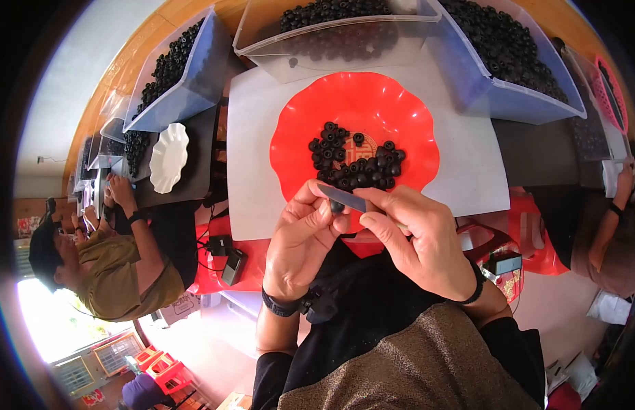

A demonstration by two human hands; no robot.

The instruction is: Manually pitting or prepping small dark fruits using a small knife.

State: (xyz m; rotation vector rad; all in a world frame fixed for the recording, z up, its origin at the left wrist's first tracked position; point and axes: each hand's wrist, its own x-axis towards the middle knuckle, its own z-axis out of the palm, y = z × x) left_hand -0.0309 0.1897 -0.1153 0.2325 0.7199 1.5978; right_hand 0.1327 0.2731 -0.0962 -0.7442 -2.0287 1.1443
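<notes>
Over the near rim of a red scalloped plate (392, 92), my two hands meet. My left hand (295, 239) pinches a small round black piece (336, 206) between thumb and fingers. A small knife (343, 197) is in my closed right hand (426, 239), its short grey blade lying across the black piece at my left fingertips. The knife's handle is mostly hidden by my fingers. On the plate lies a heap of similar black pieces (362, 166), some showing a round hole in one end.
Beyond the plate stand a clear bin (338, 51) and a bluish bin (519, 96), both with black pieces. At left are another bluish bin (187, 102) and a white scalloped dish (169, 157). A person (116, 266) works at left, another person's arm (612, 219) at right.
</notes>
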